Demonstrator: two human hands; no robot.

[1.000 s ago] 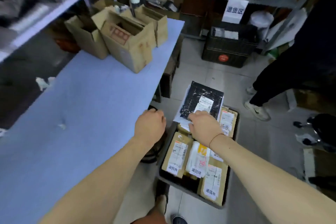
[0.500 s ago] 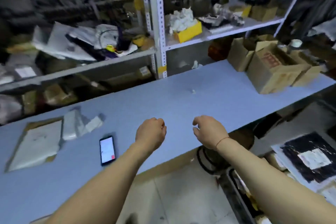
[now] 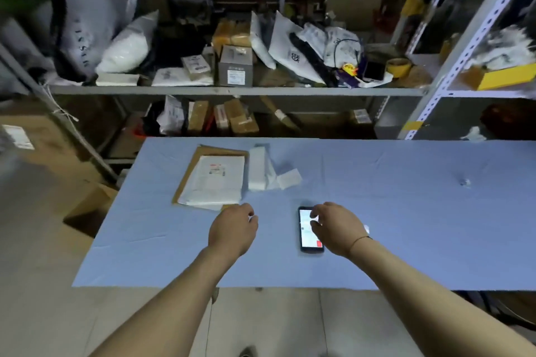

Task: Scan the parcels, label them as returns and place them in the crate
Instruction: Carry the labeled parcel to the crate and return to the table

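Hovering right hand (image 3: 336,227); phone (image 3: 308,233) beneath

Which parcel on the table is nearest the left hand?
The white mailer lying on the brown envelope, just beyond the left hand. The small white packets lie farther back.

We saw the blue table (image 3: 377,211) with a lit phone (image 3: 308,230) lying flat, right hand (image 3: 336,229) over it, fingers curled, touching or not we couldn't tell. Left hand (image 3: 233,230) loosely curled above the cloth, holding nothing. White parcel (image 3: 214,180) on a brown envelope (image 3: 191,171), white label sheets (image 3: 261,171) just beside. Cluttered shelf (image 3: 232,90) behind.
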